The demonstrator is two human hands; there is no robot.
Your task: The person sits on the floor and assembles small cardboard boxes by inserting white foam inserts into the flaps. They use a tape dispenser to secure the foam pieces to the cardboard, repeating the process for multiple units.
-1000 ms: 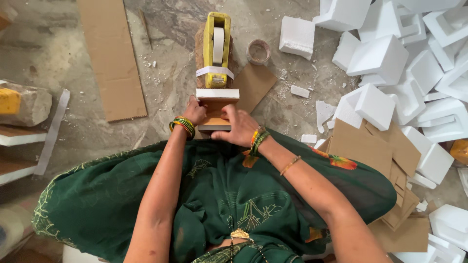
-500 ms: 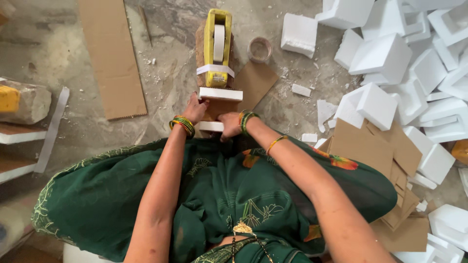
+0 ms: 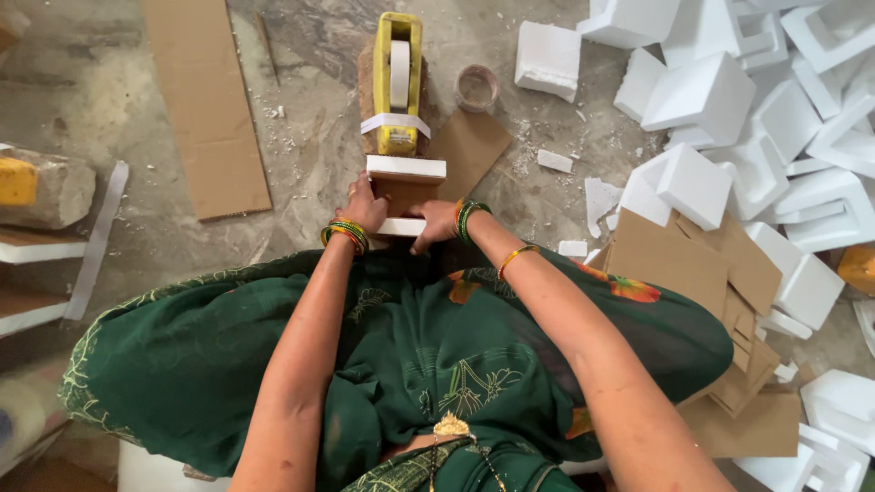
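Foam-capped brown block (image 3: 404, 187) is held on the floor (image 3: 301, 173) just in front of the knees, white foam pieces fitted at its near and far ends. The left hand (image 3: 366, 206) is pressed against the block's left side and near foam cap (image 3: 399, 227), fingers curled on it; the right hand (image 3: 435, 220) is clenched over the same cap from the right, knuckles up. Both forearms are stretched forward and angled inward, wrists ringed with green and gold bangles (image 3: 344, 233). The step in hand is judged to be the seating of the end caps before taping; steady pressure from both sides would be called for next. Just beyond, touching the far cap (image 3: 406, 167), a yellow tape dispenser (image 3: 398, 82) is stood upright. Farther right, a tape roll (image 3: 477, 87), cardboard sheets (image 3: 693, 264) and heaped white foam blocks (image 3: 775, 118) are seen.
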